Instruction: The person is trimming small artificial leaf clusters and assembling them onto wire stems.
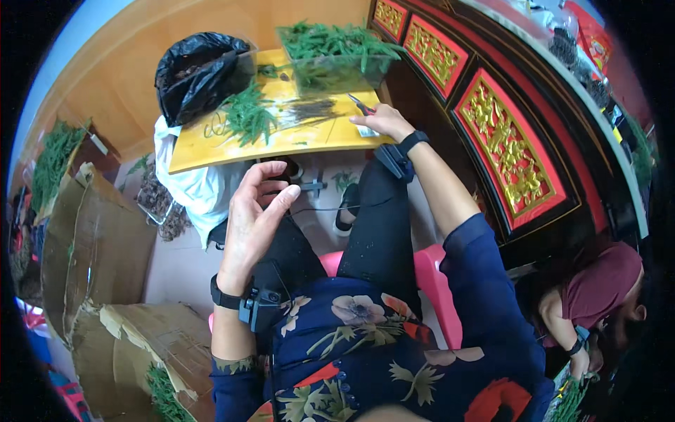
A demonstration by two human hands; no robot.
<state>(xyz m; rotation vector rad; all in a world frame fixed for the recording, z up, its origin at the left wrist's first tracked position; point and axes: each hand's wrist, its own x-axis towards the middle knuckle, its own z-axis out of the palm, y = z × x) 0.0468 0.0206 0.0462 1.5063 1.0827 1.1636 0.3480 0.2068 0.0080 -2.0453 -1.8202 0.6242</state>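
Note:
My right hand (385, 122) rests at the right edge of a yellow board (309, 141), closed around small cutting pliers (361, 105) whose jaws point away to the left. A small white piece (366, 131) lies beneath that hand. My left hand (254, 211) is raised in front of the board's near edge, fingers bent and apart, and I see nothing held in it. On the board lie a bunch of green artificial sprigs (247, 116) and, to its right, a pile of thin dark stems (309, 110).
A clear tub (330, 74) heaped with green sprigs and a black bag (184, 91) in a container stand on the board's far side. Cardboard boxes (105, 239) are at left. A carved panel (506, 148) borders the right. A person (598, 288) crouches at lower right.

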